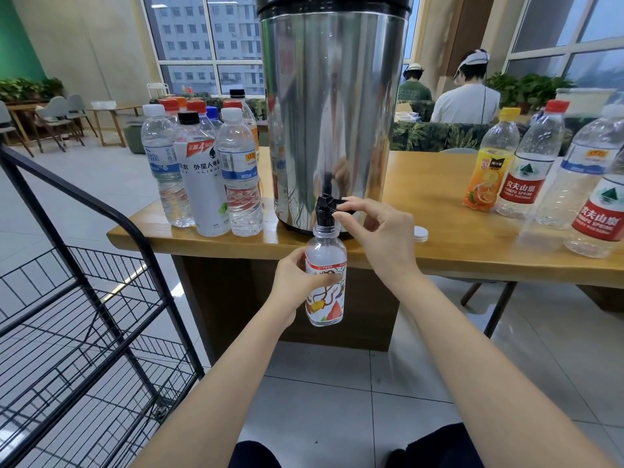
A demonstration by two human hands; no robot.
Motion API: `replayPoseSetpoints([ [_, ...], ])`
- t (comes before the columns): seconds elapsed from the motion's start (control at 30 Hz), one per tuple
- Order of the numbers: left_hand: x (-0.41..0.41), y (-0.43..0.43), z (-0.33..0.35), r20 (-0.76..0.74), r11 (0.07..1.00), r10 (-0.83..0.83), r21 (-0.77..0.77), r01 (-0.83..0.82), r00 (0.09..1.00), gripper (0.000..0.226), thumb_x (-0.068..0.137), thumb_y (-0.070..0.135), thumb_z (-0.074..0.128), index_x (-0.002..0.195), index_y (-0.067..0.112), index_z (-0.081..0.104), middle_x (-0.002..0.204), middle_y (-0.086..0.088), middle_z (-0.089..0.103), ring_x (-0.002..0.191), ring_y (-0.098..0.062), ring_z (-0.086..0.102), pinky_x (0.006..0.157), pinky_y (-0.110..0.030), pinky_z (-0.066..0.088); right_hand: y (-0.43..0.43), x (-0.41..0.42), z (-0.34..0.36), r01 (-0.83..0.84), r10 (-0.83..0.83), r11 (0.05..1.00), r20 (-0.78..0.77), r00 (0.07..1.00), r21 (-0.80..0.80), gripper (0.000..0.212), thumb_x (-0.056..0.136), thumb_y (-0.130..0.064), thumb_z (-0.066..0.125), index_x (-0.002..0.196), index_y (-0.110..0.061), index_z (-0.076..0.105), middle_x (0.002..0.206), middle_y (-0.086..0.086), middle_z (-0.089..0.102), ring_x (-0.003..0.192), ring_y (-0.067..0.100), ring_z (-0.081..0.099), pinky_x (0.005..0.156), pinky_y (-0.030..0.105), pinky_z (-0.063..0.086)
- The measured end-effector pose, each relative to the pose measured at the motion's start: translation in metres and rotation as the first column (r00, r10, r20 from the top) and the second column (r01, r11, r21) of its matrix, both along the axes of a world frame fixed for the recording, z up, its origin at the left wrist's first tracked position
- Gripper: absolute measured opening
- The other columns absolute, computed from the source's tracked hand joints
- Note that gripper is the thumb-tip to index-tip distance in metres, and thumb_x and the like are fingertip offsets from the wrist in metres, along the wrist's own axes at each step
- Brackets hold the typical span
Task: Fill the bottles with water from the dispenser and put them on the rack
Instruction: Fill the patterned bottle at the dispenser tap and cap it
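Bottle [327,298] upright beneath tap [325,214], clasped in left grip [297,282]; right grip [378,231] pinches lever [346,201]

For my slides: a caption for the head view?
Left hand holds a small bottle under the dispenser tap; right hand pinches the lever.

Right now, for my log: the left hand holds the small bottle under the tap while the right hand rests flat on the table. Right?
No: the head view shows the right hand pinching the tap lever, not on the table. The left hand does hold the small bottle under the tap.
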State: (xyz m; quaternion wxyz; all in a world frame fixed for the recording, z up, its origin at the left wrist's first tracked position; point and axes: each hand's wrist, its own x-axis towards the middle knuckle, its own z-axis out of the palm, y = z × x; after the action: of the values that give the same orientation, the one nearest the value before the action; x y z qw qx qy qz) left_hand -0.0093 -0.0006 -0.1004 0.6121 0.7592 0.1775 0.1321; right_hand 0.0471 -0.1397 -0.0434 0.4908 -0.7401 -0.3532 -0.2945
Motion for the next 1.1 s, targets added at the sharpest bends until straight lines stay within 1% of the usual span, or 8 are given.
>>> replayPoseSetpoints([
  [0.2,0.0,-0.001,0.0,-0.006,1.0,0.01,0.0,-0.01,1.0,0.061,0.071,0.017,0.086,0.125,0.019,0.058,0.118,-0.002,0.067,0.109,-0.02,0.064,0.097,-0.047,0.052,-0.0004,0.0002,0.0006,0.006,-0.006,1.0,-0.003,1.0,-0.01,0.024,0.087,-0.036,0.068,0.104,-0.02,0.074,0.11,-0.007,0.071,0.064,0.006,0.052,0.057,0.029,0.049],
  [0.33,-0.0003,-0.0014,0.0001,-0.004,1.0,0.012,0.007,-0.012,1.0,0.06,0.072,0.017,0.086,0.124,0.019,0.058,0.118,-0.002,0.067,0.109,-0.02,0.064,0.096,-0.045,0.052,-0.0007,-0.0001,0.0005,0.001,-0.001,1.0,-0.005,1.0,-0.014,0.023,0.088,-0.034,0.068,0.105,-0.019,0.074,0.11,-0.006,0.071,0.064,0.006,0.053,0.057,0.025,0.047],
  [0.47,-0.0011,-0.0015,0.0003,0.004,1.0,0.012,0.011,-0.012,1.0,0.059,0.072,0.017,0.086,0.124,0.019,0.058,0.118,-0.001,0.067,0.107,-0.018,0.064,0.09,-0.038,0.052,-0.001,0.0001,0.0005,0.004,-0.004,1.0,-0.006,1.0,-0.02,0.023,0.088,-0.035,0.068,0.105,-0.02,0.074,0.111,-0.006,0.071,0.064,0.006,0.053,0.057,0.024,0.047],
  [0.67,-0.0015,-0.0024,0.0004,0.007,1.0,0.014,0.017,-0.014,1.0,0.058,0.072,0.017,0.086,0.123,0.019,0.058,0.117,0.0,0.067,0.106,-0.018,0.064,0.091,-0.038,0.052,-0.0009,-0.0004,0.0007,0.004,-0.004,1.0,-0.005,1.0,-0.027,0.023,0.088,-0.033,0.069,0.105,-0.019,0.074,0.111,-0.005,0.071,0.065,0.006,0.054,0.058,0.023,0.047],
  [0.77,-0.0009,-0.0027,-0.0004,0.006,1.0,0.023,0.018,-0.023,1.0,0.058,0.071,0.017,0.086,0.122,0.018,0.059,0.116,0.0,0.068,0.106,-0.018,0.065,0.093,-0.041,0.053,-0.0014,0.0001,0.001,0.002,-0.002,1.0,0.001,1.0,-0.03,0.023,0.088,-0.033,0.068,0.105,-0.018,0.074,0.111,-0.004,0.071,0.064,0.002,0.052,0.059,0.02,0.044],
  [0.87,-0.0009,-0.0034,-0.0006,0.007,0.999,0.034,0.021,-0.034,0.999,0.058,0.071,0.017,0.086,0.122,0.019,0.059,0.117,0.0,0.068,0.106,-0.018,0.065,0.094,-0.043,0.053,-0.0015,0.0,0.0012,0.003,-0.002,1.0,0.005,1.0,-0.03,0.023,0.088,-0.033,0.069,0.105,-0.018,0.074,0.111,-0.004,0.071,0.065,0.0,0.051,0.06,0.02,0.044],
  [1.0,-0.0024,-0.0052,0.0,0.025,0.999,0.044,0.013,-0.045,0.999,0.066,0.07,0.016,0.087,0.127,0.02,0.054,0.119,0.001,0.066,0.108,-0.018,0.063,0.096,-0.044,0.052,-0.0027,0.0003,0.0029,0.008,-0.006,0.999,0.026,1.0,-0.048,0.025,0.088,-0.036,0.067,0.105,-0.02,0.074,0.11,-0.005,0.071,0.066,-0.002,0.05,0.061,0.024,0.047],
  [1.1,-0.0035,-0.005,0.0006,0.028,0.999,0.045,0.009,-0.045,0.999,0.066,0.069,0.016,0.088,0.126,0.021,0.055,0.119,0.001,0.067,0.108,-0.018,0.064,0.097,-0.046,0.052,-0.0052,-0.0001,0.0065,0.03,-0.024,0.995,0.069,0.997,-0.091,0.024,0.088,-0.036,0.067,0.105,-0.02,0.074,0.107,-0.005,0.072,0.066,0.003,0.05,0.06,0.033,0.051],
])
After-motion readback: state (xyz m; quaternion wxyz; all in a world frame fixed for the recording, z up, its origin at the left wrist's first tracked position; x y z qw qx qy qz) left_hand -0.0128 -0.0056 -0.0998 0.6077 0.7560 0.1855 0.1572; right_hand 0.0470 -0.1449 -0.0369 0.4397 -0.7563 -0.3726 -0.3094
